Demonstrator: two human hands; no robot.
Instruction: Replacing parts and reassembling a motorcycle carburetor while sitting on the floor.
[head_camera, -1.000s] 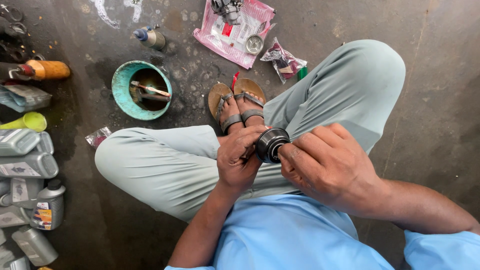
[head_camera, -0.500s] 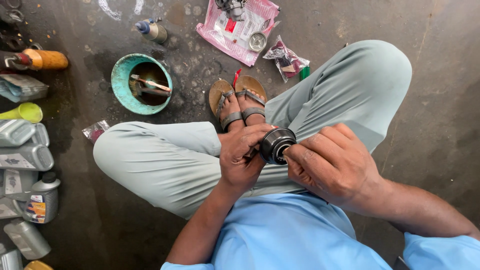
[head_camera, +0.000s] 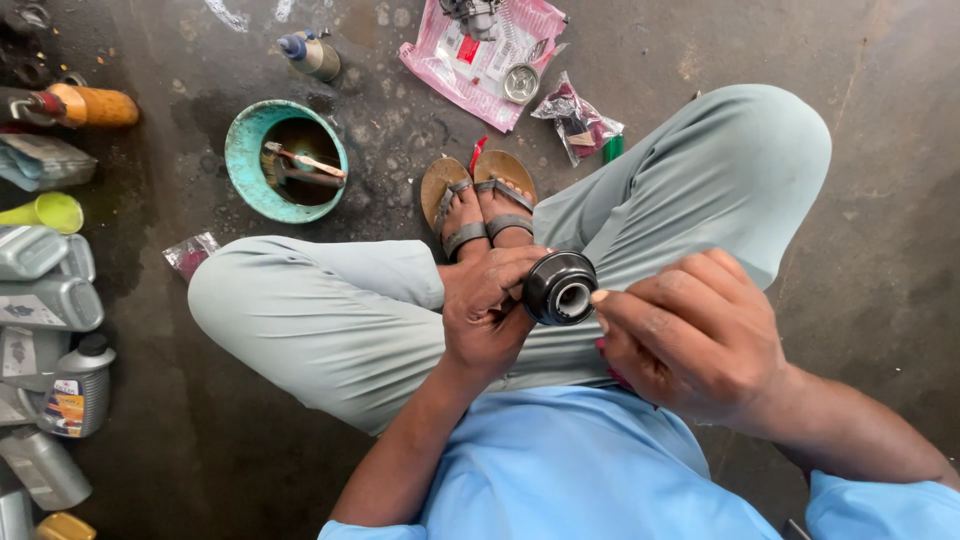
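Observation:
My left hand (head_camera: 488, 312) is closed around a black round part (head_camera: 560, 288), a short cylinder with a pale hollow centre that faces up. It is held above my crossed legs in grey trousers (head_camera: 330, 320). My right hand (head_camera: 695, 340) sits just right of the part with its fingers curled, and the thumb tip touches the rim. A bit of pink shows under that palm, but I cannot tell what it is. My sandalled feet (head_camera: 480, 205) rest on the floor beyond the part.
A teal bowl (head_camera: 240, 160) with a brush in it stands at the upper left. Grey oil jugs (head_camera: 50, 300), a yellow funnel (head_camera: 50, 212) and an orange-handled tool (head_camera: 95, 105) line the left edge. Pink packaging (head_camera: 480, 65), a small tin and a plastic bag (head_camera: 578, 120) lie beyond my feet.
My right hand has drawn back slightly to the right, so the part's open end is uncovered. My left hand keeps its grip.

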